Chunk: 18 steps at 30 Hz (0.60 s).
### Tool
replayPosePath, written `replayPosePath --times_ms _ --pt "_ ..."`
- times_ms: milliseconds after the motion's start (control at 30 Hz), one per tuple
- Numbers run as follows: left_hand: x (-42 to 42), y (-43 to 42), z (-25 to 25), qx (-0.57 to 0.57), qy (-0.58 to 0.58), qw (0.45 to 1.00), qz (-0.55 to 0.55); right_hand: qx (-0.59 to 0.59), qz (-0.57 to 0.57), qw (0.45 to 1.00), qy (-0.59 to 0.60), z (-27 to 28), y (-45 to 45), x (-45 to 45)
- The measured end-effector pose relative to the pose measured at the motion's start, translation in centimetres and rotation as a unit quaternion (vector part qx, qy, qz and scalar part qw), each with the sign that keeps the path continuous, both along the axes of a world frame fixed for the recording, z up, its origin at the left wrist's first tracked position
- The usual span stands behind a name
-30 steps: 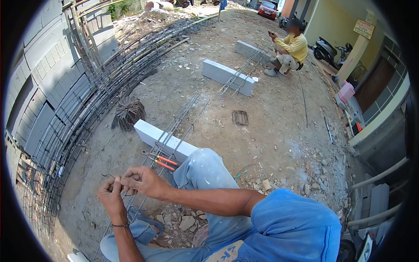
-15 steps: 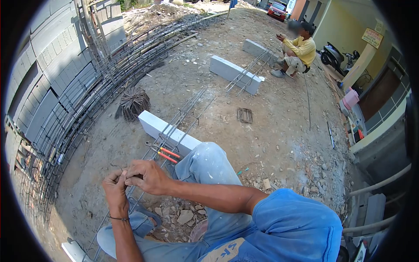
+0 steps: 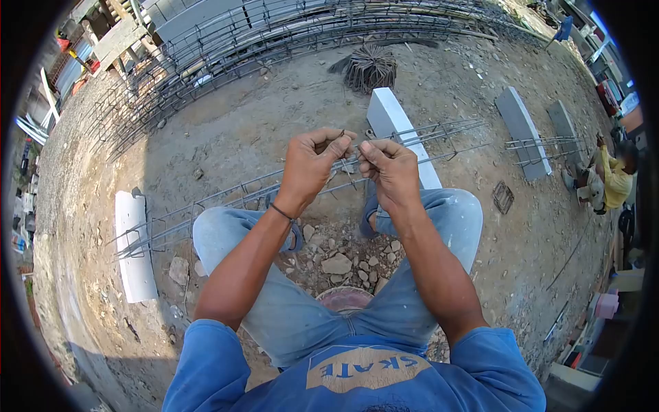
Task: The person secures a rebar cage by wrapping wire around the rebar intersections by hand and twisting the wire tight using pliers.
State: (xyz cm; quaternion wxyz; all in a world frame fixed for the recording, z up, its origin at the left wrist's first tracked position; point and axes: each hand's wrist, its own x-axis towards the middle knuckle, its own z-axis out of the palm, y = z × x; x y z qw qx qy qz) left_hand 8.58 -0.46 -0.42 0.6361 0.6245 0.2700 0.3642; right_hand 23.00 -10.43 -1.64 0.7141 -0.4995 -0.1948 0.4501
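Observation:
My left hand [image 3: 317,163] is raised over the rebar cage, thumb and fingers pinched on a thin dark wire [image 3: 343,132]. Close beside it, my right hand [image 3: 392,168] is also closed, its fingertips pressed together; what sits in them is too small to make out. Below both hands runs the long rebar cage [image 3: 244,186]. It lies across a white block [image 3: 406,137] on the right and another white block [image 3: 139,275] on the left. The orange-handled pliers seen earlier do not show clearly now.
A bundle of cut wire [image 3: 371,69] stands behind the right block. Long rebar cages [image 3: 274,34] are stacked at the back. Small square stirrups [image 3: 503,198] lie on the right. A person in a yellow shirt [image 3: 613,180] squats beyond, near more blocks [image 3: 525,134]. Stones [image 3: 336,264] lie between my feet.
My view has swung to the left and levelled over my lap. My hands, earlier touching, are now slightly apart. The left block has come into view.

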Motion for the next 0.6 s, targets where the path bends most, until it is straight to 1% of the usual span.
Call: replayPosePath --times_ms 33,100,133,167,200,267,367,400,500,600 --pt "-0.3 0.5 0.2 -0.006 0.000 1.000 -0.013 0.000 0.005 1.000 0.004 0.1 0.1 -0.2" --pt "-0.9 1.0 0.3 -0.013 0.002 1.000 -0.021 0.045 0.054 0.995 0.063 0.4 0.0 -0.7" --pt "-1.2 1.2 0.1 -0.046 -0.027 0.998 -0.014 0.044 0.061 0.995 0.065 0.2 0.0 -1.0" --pt "-1.6 1.3 0.0 -0.077 -0.056 0.995 -0.006 0.065 0.092 0.990 0.086 -0.1 0.0 -1.3" --pt "-2.0 1.3 -0.1 -0.077 -0.056 0.995 0.000 0.086 0.122 0.983 0.107 -0.2 0.1 -1.6" --pt "-2.3 1.4 0.0 -0.112 -0.055 0.992 0.019 0.090 0.134 0.982 0.100 -0.2 0.1 -2.6" --pt "-2.5 1.3 -0.3 -0.089 -0.050 0.995 0.014 0.107 0.130 0.981 0.095 0.2 0.4 -3.5" --pt "-2.5 1.3 -0.3 -0.090 -0.051 0.995 0.015 0.119 0.119 0.981 0.099 0.3 0.5 -3.6" --pt "-2.8 1.3 -0.6 -0.116 -0.051 0.992 0.003 0.122 0.132 0.979 0.094 -0.5 0.9 -3.4" --pt "-3.1 2.0 -0.7 -0.121 -0.055 0.991 0.002 0.110 0.136 0.980 0.100 -0.4 1.1 -3.8"
